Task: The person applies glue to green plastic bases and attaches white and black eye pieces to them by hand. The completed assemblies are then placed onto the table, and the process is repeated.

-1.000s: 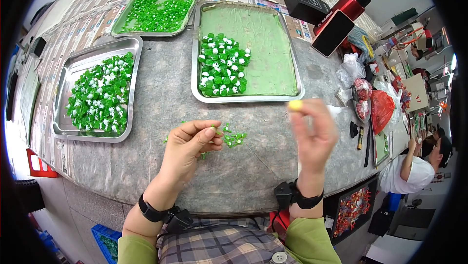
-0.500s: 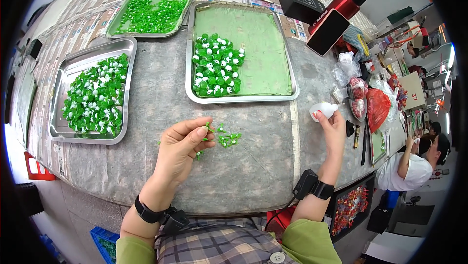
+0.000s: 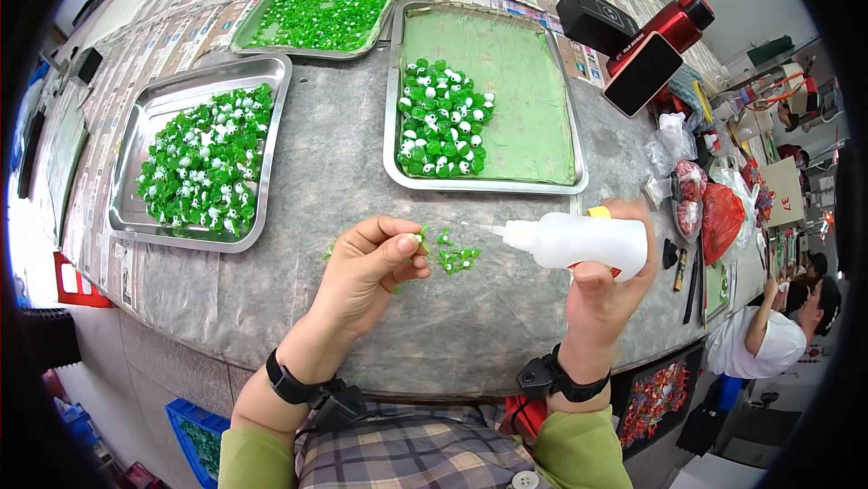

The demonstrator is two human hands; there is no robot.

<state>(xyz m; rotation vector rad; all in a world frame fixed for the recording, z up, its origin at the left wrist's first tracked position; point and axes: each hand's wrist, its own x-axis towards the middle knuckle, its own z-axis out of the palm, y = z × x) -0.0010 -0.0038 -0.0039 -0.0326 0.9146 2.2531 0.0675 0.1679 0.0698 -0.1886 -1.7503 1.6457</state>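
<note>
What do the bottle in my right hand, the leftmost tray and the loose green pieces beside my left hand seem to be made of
The bottle looks like smooth plastic: milky white, seemingly translucent. The leftmost tray looks like smooth metal: silvery and reflective. The loose green pieces may be plastic or glass: bright, seemingly glossy, too small to tell.

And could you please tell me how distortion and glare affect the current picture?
In the head view, fisheye distortion curves the table and the corners go black; also in the head view, light washes out the far left side and the leftmost metal tray shines, while the white bottle looks fairly sharp.
</note>
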